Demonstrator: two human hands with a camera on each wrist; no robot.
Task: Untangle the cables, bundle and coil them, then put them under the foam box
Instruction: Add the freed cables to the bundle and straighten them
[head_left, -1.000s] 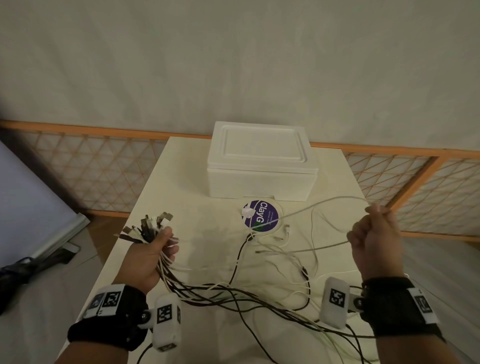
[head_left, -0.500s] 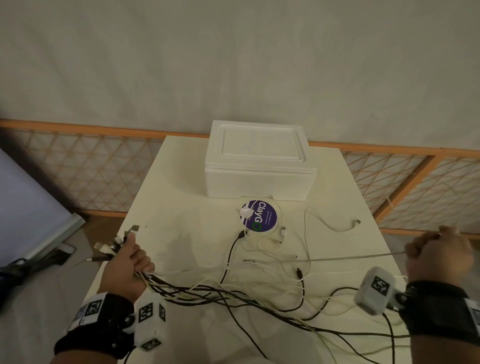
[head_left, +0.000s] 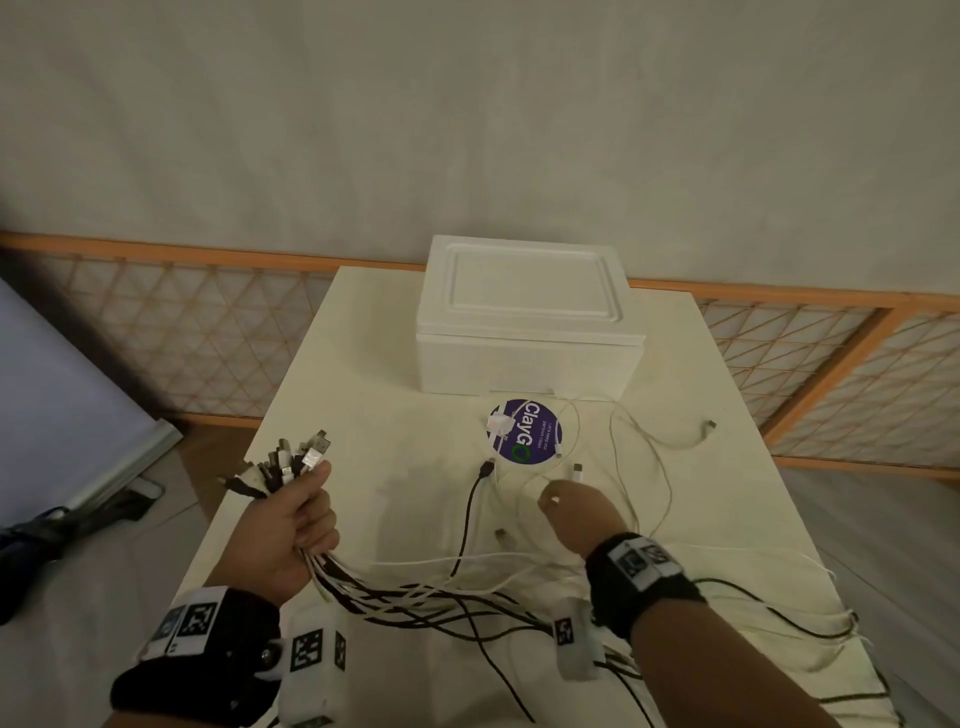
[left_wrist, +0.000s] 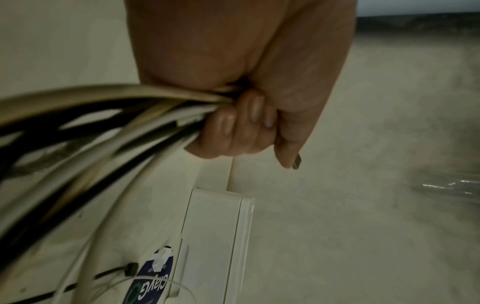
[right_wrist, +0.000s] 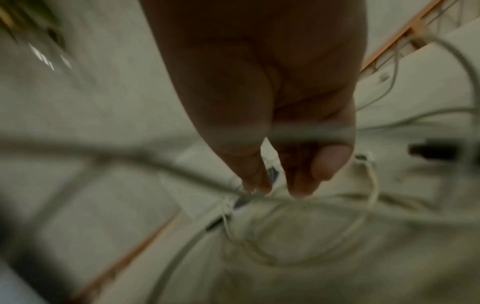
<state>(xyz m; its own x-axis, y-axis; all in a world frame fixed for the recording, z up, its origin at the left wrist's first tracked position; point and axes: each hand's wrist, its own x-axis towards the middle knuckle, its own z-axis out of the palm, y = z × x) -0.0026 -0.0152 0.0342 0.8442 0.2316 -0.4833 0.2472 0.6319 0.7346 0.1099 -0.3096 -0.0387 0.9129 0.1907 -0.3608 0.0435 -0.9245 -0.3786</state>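
My left hand (head_left: 304, 522) is raised over the table's left edge, gripping a thick bundle of black and white cables (head_left: 415, 597). Their plug ends (head_left: 291, 460) fan out above the fist. The left wrist view shows the fingers (left_wrist: 241, 123) curled tight round the strands. My right hand (head_left: 571, 512) reaches down among loose white cables (head_left: 639, 467) at mid-table. Its fingertips (right_wrist: 301, 188) point down at a thin white strand; that view is blurred and nothing is plainly pinched. The white foam box (head_left: 530, 317) stands at the table's far end.
A round purple ClayGo sticker (head_left: 524, 431) lies in front of the box. A black plug (head_left: 485, 467) and a white plug (head_left: 577, 470) lie near my right hand, another plug (head_left: 709, 426) farther right. Cables trail off the white table (head_left: 363, 364) at the right. An orange lattice fence (head_left: 182, 338) stands behind.
My right hand has let go of the cable it was pulling out to the right and has swung back to mid-table. My left hand has risen with its bundle.
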